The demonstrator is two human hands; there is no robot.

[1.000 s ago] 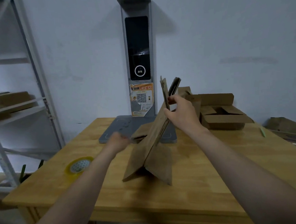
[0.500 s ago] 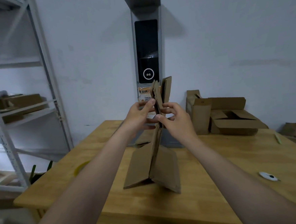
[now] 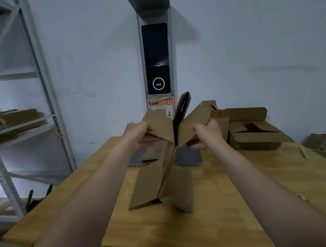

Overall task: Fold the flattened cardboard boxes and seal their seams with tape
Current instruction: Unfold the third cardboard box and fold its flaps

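A flattened brown cardboard box (image 3: pixel 162 177) stands on end on the wooden table (image 3: pixel 213 226), its lower flaps splayed on the wood. My left hand (image 3: pixel 138 133) grips the upper left flap and my right hand (image 3: pixel 207 132) grips the upper right flap. The two flaps are spread apart in a V, and a third flap stands upright between them. No tape roll is in view.
Several folded cardboard boxes (image 3: pixel 255 134) sit at the table's back right. A grey scale base (image 3: pixel 187 158) with a tall post and screen (image 3: pixel 156 58) stands behind the box. A metal shelf rack (image 3: pixel 23 121) holding cardboard is at the left. A green pen (image 3: pixel 303 151) lies far right.
My left hand rose from the table to the box top. Both hands then pulled the upper flaps apart, from pressed together to a wide V.
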